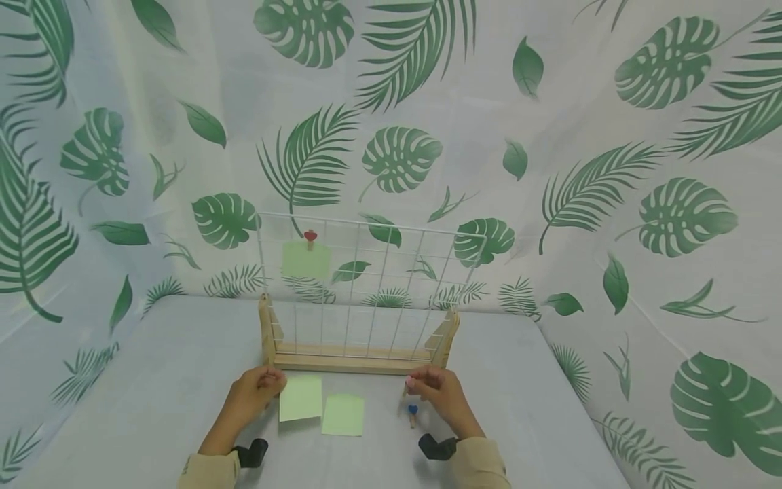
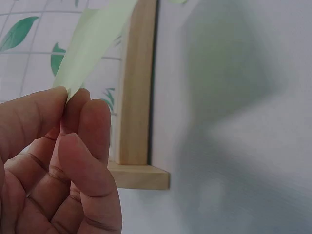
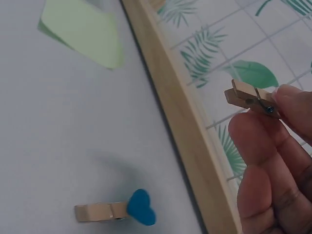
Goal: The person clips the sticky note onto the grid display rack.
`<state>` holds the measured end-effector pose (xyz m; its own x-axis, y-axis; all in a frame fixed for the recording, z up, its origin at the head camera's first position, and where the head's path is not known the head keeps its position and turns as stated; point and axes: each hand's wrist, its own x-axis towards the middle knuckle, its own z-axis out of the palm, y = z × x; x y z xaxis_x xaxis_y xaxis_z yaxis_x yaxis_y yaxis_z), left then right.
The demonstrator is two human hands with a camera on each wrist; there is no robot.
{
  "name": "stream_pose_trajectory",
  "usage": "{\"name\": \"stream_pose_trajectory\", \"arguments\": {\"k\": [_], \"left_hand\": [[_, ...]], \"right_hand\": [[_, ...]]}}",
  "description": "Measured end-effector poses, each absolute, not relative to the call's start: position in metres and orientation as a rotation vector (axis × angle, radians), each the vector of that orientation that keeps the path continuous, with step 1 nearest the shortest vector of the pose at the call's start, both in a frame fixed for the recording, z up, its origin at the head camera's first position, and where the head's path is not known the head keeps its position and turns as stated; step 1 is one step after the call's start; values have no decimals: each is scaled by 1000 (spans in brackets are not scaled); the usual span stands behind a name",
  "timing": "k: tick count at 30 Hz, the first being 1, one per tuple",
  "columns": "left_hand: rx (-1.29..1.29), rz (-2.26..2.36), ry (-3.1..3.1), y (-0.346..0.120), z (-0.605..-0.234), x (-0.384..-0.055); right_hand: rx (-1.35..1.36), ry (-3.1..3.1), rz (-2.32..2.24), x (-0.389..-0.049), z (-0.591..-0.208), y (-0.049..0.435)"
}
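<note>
Head view: the left hand [image 1: 253,394] pinches a green note [image 1: 301,399] by its left edge over the table [image 1: 519,407], before the wire rack [image 1: 354,365]; the right hand [image 1: 436,394] grips a pink-topped peg [image 1: 409,384]. A 2nd note [image 1: 343,415] lies nearby.

Left wrist view: the paper bows, looking thin, light and easily creased; a corner hold should suit it.

Right wrist view: the peg, smooth wood with a metal spring, looks light and stiff, best squeezed at its handle end. Below lies a blue-heart peg [image 3: 116,211].
</note>
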<state>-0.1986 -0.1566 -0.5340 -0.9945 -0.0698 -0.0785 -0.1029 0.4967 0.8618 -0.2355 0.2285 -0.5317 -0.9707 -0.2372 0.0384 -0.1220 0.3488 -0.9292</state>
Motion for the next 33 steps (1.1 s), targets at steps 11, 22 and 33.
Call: {"name": "stream_pose_trajectory", "arguments": {"k": [11,22,33], "left_hand": [[-109,1631,2723,-148,-514,-199],[-33,1755,2712,-139,-500,-201],[-10,1784,2710,-127,-492,-205]], "right_hand": [[-424,2505,-1721,-234,-518,228],[-407,2571,-1748,-232,-502,223],[-429,2607,-1735,-231,-492,220]]}}
